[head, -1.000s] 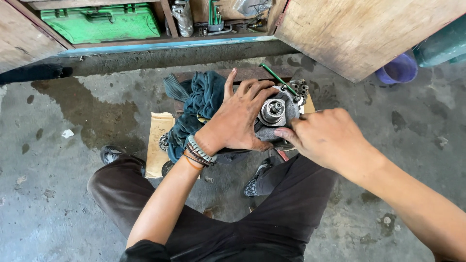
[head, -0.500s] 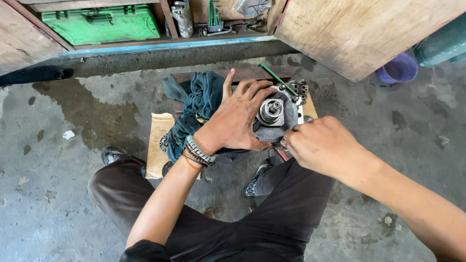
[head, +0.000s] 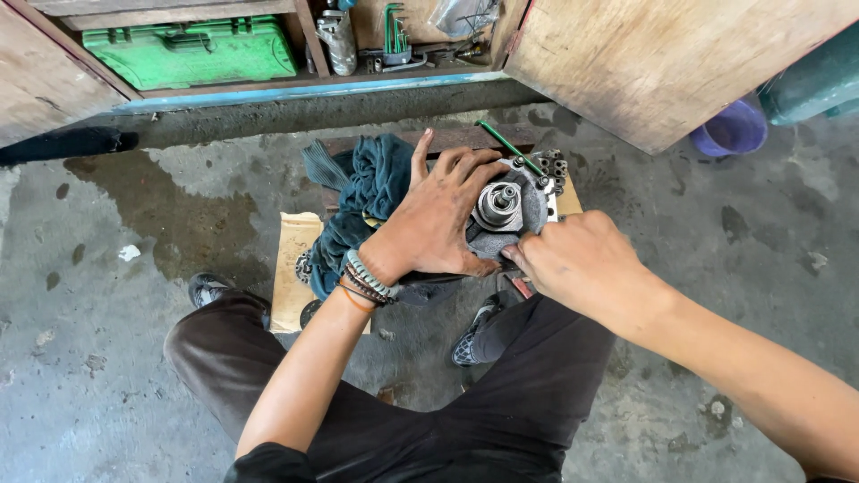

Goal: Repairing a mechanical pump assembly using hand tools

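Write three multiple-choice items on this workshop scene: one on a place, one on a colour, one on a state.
1. Where does the teal rag lie?
A. Beside the left hand, on its left
B. On the shelf
C. Over a shoe

2. What colour is the tool case on the shelf?
A. Red
B. Green
C. Grey

3. How does the left hand rest?
A. Lifted clear of everything
B. Closed in a fist on the floor
C. Spread flat on the metal part

Answers: 1 A, the cloth is bunched by that wrist; 2 B, the case is bright green; 3 C, its fingers fan over the part while the right hand works at the edge.
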